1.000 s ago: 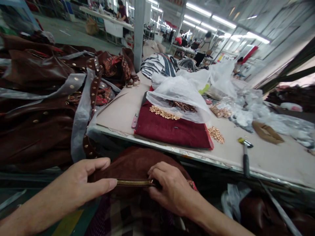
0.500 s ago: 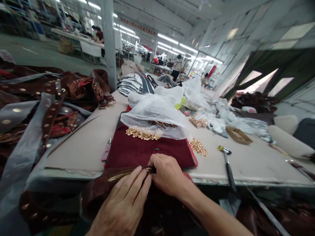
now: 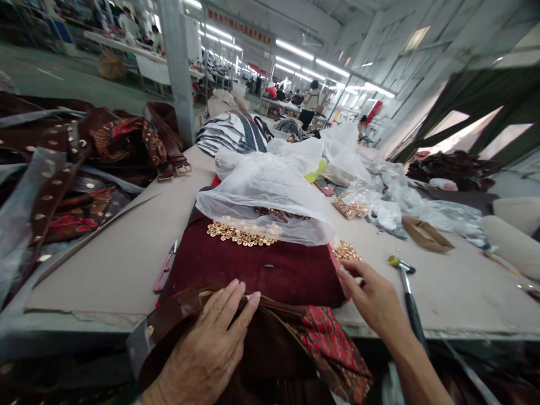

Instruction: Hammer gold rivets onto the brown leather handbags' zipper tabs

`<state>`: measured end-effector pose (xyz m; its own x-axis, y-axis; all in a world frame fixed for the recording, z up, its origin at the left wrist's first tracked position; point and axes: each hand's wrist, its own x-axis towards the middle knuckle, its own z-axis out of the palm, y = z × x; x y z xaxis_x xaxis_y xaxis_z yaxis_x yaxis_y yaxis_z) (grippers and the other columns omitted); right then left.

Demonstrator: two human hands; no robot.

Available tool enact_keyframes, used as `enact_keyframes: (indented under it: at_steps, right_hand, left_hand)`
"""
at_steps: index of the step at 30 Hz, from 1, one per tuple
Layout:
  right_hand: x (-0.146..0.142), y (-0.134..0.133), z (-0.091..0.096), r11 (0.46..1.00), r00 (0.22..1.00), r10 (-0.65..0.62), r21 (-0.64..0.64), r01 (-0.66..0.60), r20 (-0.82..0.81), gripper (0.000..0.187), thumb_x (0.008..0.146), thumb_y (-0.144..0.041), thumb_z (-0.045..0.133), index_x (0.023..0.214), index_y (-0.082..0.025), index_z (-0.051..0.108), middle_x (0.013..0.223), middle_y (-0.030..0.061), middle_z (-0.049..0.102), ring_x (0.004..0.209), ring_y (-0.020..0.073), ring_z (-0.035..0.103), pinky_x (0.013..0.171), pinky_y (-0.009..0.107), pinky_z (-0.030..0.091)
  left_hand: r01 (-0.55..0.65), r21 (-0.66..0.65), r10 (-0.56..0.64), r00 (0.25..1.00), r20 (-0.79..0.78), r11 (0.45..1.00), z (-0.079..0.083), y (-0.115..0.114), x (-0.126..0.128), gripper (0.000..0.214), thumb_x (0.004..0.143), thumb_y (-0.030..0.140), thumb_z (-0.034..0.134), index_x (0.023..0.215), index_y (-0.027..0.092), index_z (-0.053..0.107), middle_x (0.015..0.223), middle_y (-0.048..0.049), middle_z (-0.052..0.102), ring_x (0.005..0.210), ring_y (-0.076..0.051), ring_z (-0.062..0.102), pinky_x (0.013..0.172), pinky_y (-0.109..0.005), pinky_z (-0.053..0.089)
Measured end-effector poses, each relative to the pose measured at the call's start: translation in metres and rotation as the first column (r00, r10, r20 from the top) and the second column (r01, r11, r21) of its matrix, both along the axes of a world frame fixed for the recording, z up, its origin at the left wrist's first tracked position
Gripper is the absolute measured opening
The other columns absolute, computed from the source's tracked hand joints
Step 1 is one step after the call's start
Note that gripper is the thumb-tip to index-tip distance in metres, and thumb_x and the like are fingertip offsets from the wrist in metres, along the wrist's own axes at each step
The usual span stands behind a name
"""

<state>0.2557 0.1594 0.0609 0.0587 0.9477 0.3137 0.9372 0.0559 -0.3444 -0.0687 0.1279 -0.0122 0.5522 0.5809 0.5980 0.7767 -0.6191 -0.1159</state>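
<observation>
Flat and open, my left hand (image 3: 202,351) presses the brown leather garment (image 3: 270,360) at the table's near edge (its red paisley lining (image 3: 333,343) shows to the right); my right hand (image 3: 373,298), also open, hovers just beside the gold studs (image 3: 346,251) at the burgundy cloth pad (image 3: 253,270).

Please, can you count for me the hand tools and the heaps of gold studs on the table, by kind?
Hammer: 1
Pink-handled cutter: 1
Heaps of gold studs: 3
Total: 5
</observation>
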Motion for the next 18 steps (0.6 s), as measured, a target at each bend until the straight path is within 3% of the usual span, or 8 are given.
enact_keyframes:
  at_steps: [1,3,5,8,11,14,18]
  right_hand:
    - [0.028,-0.004,-0.009,0.987,0.976,-0.152,0.066,0.144,0.154,0.038,0.092,-0.042,0.05,0.112,-0.015,0.067,0.106,0.015,0.071,0.091,0.0308,0.066,0.082,0.042,0.051]
    - [0.079,-0.014,-0.029,0.942,0.849,-0.333,0.115,0.314,0.41,0.051,0.091,-0.041,0.05,0.125,-0.005,0.061,0.111,0.0246,0.067,0.1,0.0386,0.063,0.087,0.049,0.049]
    - [0.118,-0.026,-0.046,0.914,0.755,-0.372,0.072,0.399,0.54,0.056,0.091,-0.039,0.048,0.127,0.003,0.058,0.108,0.0288,0.066,0.102,0.0415,0.062,0.09,0.051,0.047]
    - [0.153,-0.037,-0.059,0.886,0.761,-0.377,-0.033,0.462,0.528,0.053,0.092,-0.034,0.043,0.127,0.002,0.058,0.107,0.027,0.067,0.102,0.0402,0.062,0.095,0.051,0.045]
    - [0.171,-0.036,-0.058,0.852,0.783,-0.436,-0.076,0.518,0.443,0.052,0.09,-0.032,0.04,0.126,0.0,0.059,0.101,0.0257,0.069,0.097,0.0393,0.064,0.089,0.048,0.049]
    - [0.179,-0.033,-0.05,0.841,0.799,-0.462,-0.096,0.533,0.386,0.047,0.086,-0.026,0.036,0.114,-0.003,0.067,0.09,0.0239,0.072,0.086,0.0374,0.068,0.079,0.045,0.053]
    - [0.163,-0.049,-0.04,0.844,0.811,-0.495,-0.051,0.534,0.311,0.05,0.084,-0.026,0.034,0.113,-0.005,0.069,0.083,0.0191,0.074,0.077,0.0334,0.071,0.07,0.041,0.056]
  left_hand:
    - [0.003,-0.005,-0.003,1.0,0.014,1.0,0.0,0.0,0.0,0.055,0.09,0.008,0.04,0.144,0.014,0.047,0.143,-0.0158,0.051,0.136,-0.028,0.046,0.112,-0.038,0.032]
    - [0.011,-0.014,-0.011,0.999,0.052,1.0,0.001,0.001,0.001,0.057,0.089,0.007,0.04,0.144,0.018,0.047,0.144,-0.0152,0.051,0.136,-0.027,0.046,0.112,-0.038,0.032]
    - [0.016,-0.016,-0.015,0.997,0.075,1.0,0.001,0.001,0.002,0.058,0.088,0.007,0.04,0.144,0.021,0.048,0.144,-0.0149,0.051,0.135,-0.028,0.047,0.111,-0.039,0.034]
    - [0.016,-0.023,-0.014,0.997,0.071,1.0,0.001,-0.001,0.003,0.06,0.086,0.005,0.04,0.142,0.023,0.05,0.144,-0.0157,0.052,0.135,-0.029,0.048,0.109,-0.04,0.041]
    - [0.003,-0.063,0.002,0.997,0.072,0.998,0.002,-0.002,0.004,0.062,0.083,0.004,0.042,0.142,0.023,0.05,0.144,-0.0158,0.052,0.136,-0.029,0.047,0.107,-0.042,0.047]
    - [0.0,-0.129,0.009,0.997,0.072,0.992,0.004,0.0,0.004,0.065,0.081,0.004,0.044,0.143,0.025,0.049,0.145,-0.0163,0.051,0.137,-0.029,0.047,0.109,-0.044,0.048]
    - [0.018,-0.243,-0.004,0.998,0.059,0.97,0.006,0.003,0.004,0.071,0.08,0.003,0.049,0.145,0.03,0.045,0.148,-0.019,0.046,0.14,-0.031,0.042,0.111,-0.048,0.045]
